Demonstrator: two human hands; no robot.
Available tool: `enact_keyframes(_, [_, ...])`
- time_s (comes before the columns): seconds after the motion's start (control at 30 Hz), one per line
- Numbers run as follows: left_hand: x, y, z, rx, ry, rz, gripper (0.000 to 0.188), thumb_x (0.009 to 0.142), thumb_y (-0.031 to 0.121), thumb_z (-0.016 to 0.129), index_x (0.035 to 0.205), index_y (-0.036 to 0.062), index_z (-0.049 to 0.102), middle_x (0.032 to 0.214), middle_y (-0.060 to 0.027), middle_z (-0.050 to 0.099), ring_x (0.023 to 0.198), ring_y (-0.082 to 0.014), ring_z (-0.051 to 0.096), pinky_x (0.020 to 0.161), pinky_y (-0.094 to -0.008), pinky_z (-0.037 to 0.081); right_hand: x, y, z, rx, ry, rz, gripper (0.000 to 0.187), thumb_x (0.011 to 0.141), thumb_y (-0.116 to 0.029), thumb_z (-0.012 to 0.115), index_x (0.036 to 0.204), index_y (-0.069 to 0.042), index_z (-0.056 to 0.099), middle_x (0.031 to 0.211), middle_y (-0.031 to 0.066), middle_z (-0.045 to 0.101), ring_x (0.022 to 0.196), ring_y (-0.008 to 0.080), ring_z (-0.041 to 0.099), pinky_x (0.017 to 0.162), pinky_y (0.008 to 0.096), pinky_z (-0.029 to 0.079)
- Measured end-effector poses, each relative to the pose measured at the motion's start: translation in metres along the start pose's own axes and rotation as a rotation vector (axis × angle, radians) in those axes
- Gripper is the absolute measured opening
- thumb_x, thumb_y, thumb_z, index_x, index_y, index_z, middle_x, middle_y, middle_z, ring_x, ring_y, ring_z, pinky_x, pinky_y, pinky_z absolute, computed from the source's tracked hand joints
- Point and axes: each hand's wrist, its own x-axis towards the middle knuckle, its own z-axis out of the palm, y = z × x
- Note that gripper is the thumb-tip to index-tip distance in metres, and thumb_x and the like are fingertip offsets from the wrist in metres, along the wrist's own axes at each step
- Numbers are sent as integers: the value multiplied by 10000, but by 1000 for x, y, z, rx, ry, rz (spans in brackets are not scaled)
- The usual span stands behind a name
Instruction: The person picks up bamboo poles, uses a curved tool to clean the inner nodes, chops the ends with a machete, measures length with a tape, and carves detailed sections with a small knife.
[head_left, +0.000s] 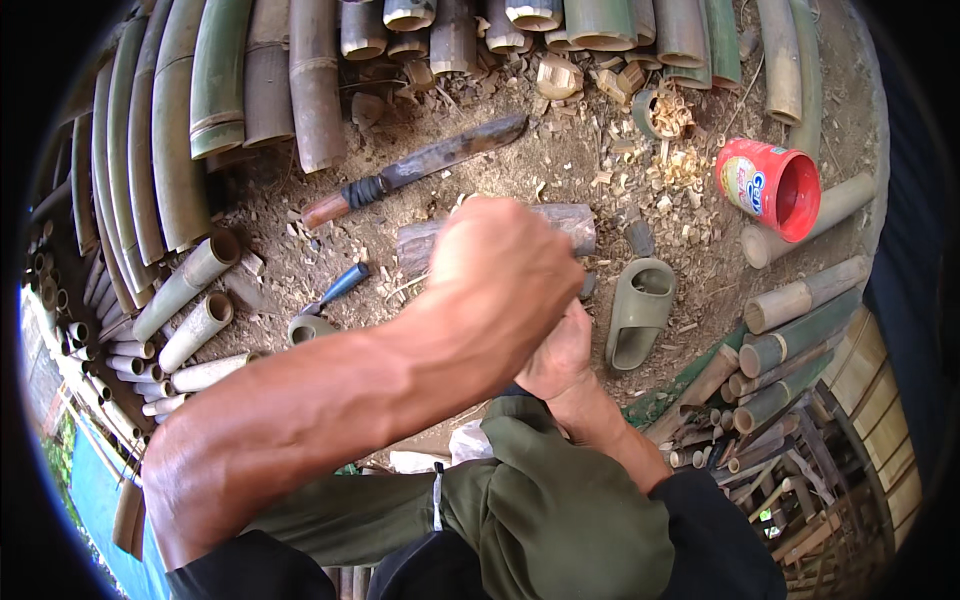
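Observation:
My left hand [505,250] is closed in a fist, its back toward me, in the middle of the view. Just below it my right hand [560,355] is curled, its fingers partly hidden by the left wrist. Whatever the two hands hold between them is covered, and I cannot make it out. Beyond the left fist a short log [560,222] lies on the ground. Farther off rests a big knife [450,155] with a dark blade and a cord-wrapped wooden handle. A small blue-handled tool [343,286] lies left of my hands.
Bamboo tubes [220,80] lie in rows along the far side and left. More bamboo [790,350] is stacked at right. A red tub [770,190] lies tipped near wood shavings [675,170]. An olive clog [640,312] rests right of my hands. Chips litter the dirt.

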Motion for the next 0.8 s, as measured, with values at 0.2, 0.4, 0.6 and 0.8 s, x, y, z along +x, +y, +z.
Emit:
enact_keyframes(0.2, [-20,-26,44,-21,5,-26,57,752,167,744,780,118,743,777,-45,725,767,-217,722,670,-355,565,3,13,-27,-11,-184,215,365,1044,-334,430,1239,-84,612,895,116,721,744,266,715,693,384,587])
enact_keyframes(0.4, [-43,-64,162,-560,37,-50,297,682,242,761,951,138,689,803,-96,704,749,-296,699,698,-416,559,0,19,-24,-451,89,247,309,989,-208,581,1246,-37,583,852,39,654,585,125,580,557,309,503])
enact_keyframes(0.6, [-36,42,258,-1080,265,-371,398,692,248,746,1067,140,667,877,-143,713,786,-325,702,753,-429,568,-12,13,-26,-1080,282,-15,234,946,-161,626,1100,12,645,786,70,676,513,98,525,495,292,446])
enact_keyframes(0.8, [8,136,236,-1593,329,-563,663,756,200,724,1348,-3,506,896,-239,696,777,-325,714,726,-358,554,-7,-5,-51,-1723,320,-499,202,967,-197,571,971,-21,669,664,100,690,590,193,661,581,355,522])
